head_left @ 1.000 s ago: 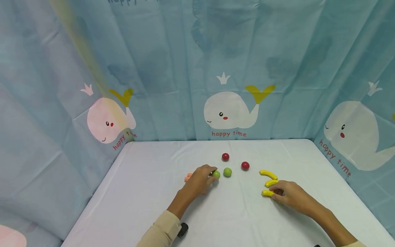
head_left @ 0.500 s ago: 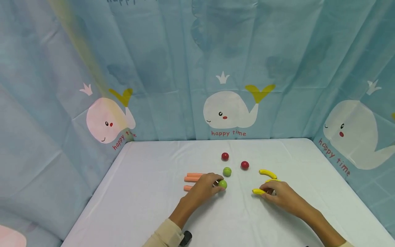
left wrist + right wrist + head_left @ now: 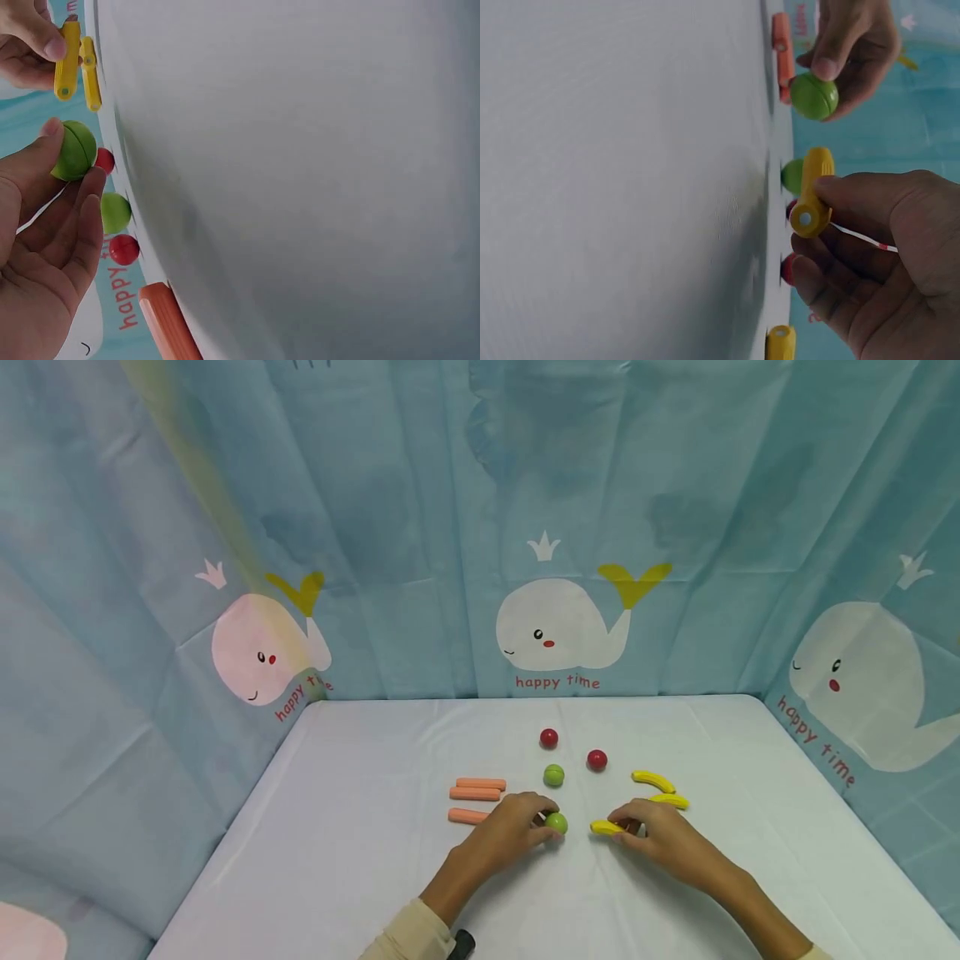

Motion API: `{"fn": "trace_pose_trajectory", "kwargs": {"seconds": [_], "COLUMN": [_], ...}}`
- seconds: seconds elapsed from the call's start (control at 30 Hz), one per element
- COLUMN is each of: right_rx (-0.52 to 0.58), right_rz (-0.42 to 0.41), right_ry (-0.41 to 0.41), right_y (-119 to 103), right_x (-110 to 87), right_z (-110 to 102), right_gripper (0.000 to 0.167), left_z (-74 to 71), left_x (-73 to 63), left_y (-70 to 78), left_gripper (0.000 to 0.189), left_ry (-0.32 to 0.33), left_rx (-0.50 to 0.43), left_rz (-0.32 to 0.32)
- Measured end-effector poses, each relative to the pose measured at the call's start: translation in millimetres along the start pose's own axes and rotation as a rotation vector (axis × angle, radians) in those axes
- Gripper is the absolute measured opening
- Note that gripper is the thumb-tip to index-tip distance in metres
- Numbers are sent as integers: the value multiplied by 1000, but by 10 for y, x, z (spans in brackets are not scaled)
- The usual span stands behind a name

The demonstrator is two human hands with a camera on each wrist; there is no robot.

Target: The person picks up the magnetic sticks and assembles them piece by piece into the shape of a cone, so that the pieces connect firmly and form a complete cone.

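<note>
My left hand (image 3: 513,827) pinches a green ball (image 3: 556,823) between thumb and fingers near the middle of the table. A dark groove runs round the ball (image 3: 75,151), seen in the left wrist view. To its right, my right hand (image 3: 667,845) pinches a small yellow toy banana (image 3: 604,827) that points left. In the right wrist view a pale round spot marks the near end of this banana (image 3: 819,169). A short gap separates the held ball from the held banana. Both look raised off the cloth in the wrist views.
Beyond the hands lie another green ball (image 3: 553,775) and two red balls, one at the back (image 3: 549,738). Two more toy bananas, the upper one (image 3: 653,781), lie at right. Orange ridged sticks (image 3: 475,793) lie at left, one partly behind my left hand. White cloth (image 3: 337,827) covers the table.
My left hand has brought the green ball toward me and to the right. My right hand has carried the toy banana left, away from the other two. More of the orange sticks shows.
</note>
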State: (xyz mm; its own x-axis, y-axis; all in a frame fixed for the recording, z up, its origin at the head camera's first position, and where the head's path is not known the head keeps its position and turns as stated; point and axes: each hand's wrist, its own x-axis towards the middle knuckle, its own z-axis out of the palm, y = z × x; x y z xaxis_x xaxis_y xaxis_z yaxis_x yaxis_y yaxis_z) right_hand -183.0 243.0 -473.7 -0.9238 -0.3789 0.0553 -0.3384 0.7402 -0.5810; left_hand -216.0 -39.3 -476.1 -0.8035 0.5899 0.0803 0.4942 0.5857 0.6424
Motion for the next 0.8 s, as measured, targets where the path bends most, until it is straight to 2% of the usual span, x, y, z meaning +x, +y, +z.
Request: {"fn": "trace_pose_trajectory", "kwargs": {"seconds": [0.37, 0.67, 0.8], "right_rx": [28, 56, 88], "right_rz": [-44, -78, -92], "right_ry": [10, 35, 11], "right_y": [-98, -118, -110], "right_x": [34, 47, 46], "right_z": [88, 137, 151], "right_gripper": [21, 23, 25], "left_z": [45, 84, 88], "left_x": [37, 72, 69], "left_y": [99, 132, 137], "left_gripper": [31, 31, 32], "left_ry": [-28, -48, -49], "left_rx": [32, 56, 84], "left_rz": [25, 10, 23]}}
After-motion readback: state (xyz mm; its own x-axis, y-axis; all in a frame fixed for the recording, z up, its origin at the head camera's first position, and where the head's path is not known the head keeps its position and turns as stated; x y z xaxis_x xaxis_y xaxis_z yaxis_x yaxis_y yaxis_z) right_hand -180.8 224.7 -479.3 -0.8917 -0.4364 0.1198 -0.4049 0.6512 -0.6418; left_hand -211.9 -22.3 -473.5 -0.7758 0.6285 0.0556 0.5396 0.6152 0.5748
